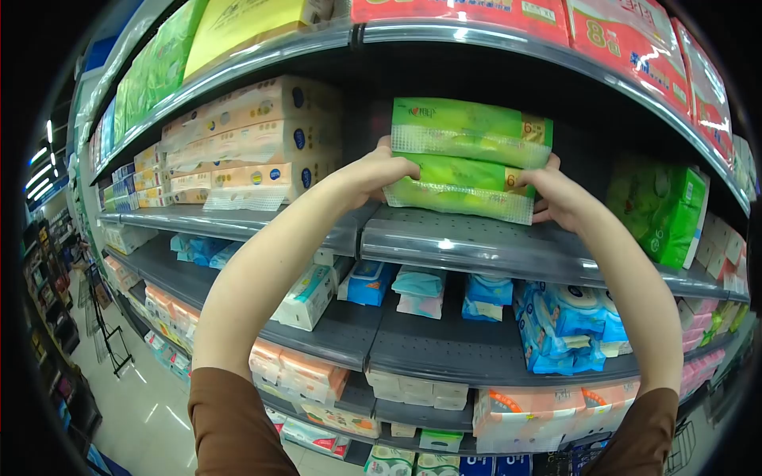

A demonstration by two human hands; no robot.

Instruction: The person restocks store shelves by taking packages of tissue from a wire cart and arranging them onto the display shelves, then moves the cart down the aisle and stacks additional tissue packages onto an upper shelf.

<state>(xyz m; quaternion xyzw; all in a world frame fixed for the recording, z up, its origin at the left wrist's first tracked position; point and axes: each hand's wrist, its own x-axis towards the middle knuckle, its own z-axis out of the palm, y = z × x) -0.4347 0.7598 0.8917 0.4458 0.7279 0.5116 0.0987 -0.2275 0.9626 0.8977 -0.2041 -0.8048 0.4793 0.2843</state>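
Note:
Two green tissue packs lie stacked on a grey perforated shelf [460, 236], the upper tissue pack [460, 127] on top of the lower tissue pack [456, 186]. At their left end, my left hand [385, 170] is closed on the stack, thumb bent over the front of the lower pack. My right hand [559, 192] holds the right end, its fingers against the sides of both packs. Part of the fingers of each hand is hidden behind the packs. Both arms reach forward and up, brown sleeves at the elbows.
Peach tissue packs [246, 151] are stacked left on the same shelf, and a green pack [659, 214] stands right. The shelf above bears red packs [627, 51]. Blue wipe packs [567, 325] sit one shelf below. An aisle floor [151, 397] shows at left.

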